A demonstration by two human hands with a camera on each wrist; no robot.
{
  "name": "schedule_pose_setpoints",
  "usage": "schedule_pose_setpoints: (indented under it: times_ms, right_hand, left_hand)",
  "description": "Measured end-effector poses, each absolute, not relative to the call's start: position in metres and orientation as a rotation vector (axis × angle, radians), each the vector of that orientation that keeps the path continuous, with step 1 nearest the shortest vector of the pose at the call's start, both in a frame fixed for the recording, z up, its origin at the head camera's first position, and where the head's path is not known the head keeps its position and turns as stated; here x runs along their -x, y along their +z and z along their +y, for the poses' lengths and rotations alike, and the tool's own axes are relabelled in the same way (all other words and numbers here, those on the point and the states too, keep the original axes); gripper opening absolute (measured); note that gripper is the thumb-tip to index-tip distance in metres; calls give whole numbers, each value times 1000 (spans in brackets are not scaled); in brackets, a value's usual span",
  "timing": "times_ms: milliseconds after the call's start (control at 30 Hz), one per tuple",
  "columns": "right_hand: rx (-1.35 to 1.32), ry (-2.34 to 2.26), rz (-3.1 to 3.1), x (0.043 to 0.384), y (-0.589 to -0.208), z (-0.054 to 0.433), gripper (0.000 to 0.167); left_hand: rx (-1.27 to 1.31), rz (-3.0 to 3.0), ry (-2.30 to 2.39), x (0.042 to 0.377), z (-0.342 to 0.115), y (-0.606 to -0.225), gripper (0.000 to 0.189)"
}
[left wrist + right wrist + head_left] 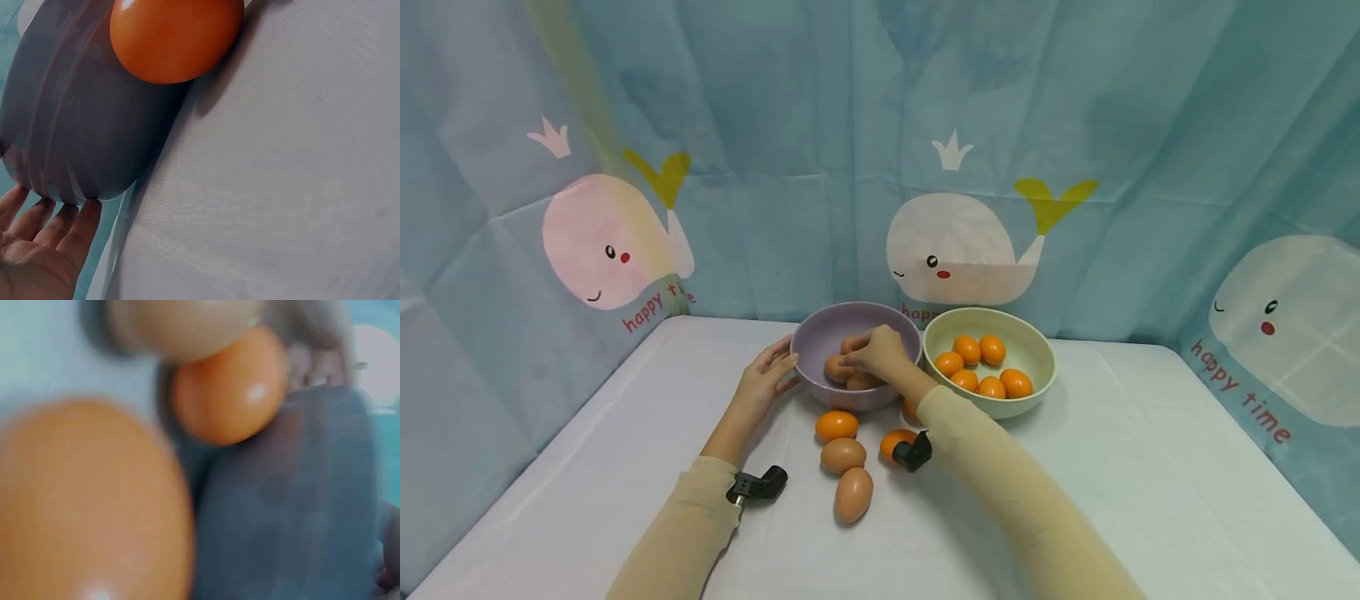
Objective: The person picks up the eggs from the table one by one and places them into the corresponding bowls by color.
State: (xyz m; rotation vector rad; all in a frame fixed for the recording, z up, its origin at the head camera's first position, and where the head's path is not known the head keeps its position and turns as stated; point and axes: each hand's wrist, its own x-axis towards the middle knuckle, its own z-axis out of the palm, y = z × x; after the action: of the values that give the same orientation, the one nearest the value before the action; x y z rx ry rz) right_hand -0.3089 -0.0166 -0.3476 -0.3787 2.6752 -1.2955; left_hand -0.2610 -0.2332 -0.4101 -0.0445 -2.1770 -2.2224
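Observation:
My left hand (762,385) touches the left side of the purple bowl (820,327). In the left wrist view its fingertips (87,215) rest on the bowl's outer wall. Inside that bowl my right hand (880,354) pinches a brown egg (852,342), partly hidden by the fingers. Other brown eggs (837,369) lie beneath it. In front of the bowl, on the white table, are an orange egg-shaped piece (837,426) and two brown eggs (853,495). Two more orange pieces (895,444) lie beneath my right forearm, partly covered. The right wrist view is blurred.
A pale green bowl (1045,354) holding several orange pieces (992,350) stands just right of the purple one. Behind both, a blue curtain (790,208) printed with whales hangs at the back edge of the white table (1150,467). Each wrist wears a black camera mount (760,485).

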Motion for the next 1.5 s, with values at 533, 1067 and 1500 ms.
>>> schedule_pose_setpoints:
  times_ms: [533, 1067, 1500]
  right_hand:
    - [486, -1808, 2344, 260, -333, 53, 33]
    - [443, -1702, 2287, 225, -351, 83, 33]
    - [470, -1624, 2245, 216, -366, 89, 46]
  left_hand:
    - [25, -2220, -2161, 261, -234, -413, 60]
    - [29, -2220, -2162, 262, -233, -414, 60]
    - [18, -2209, -2176, 261, -233, -412, 60]
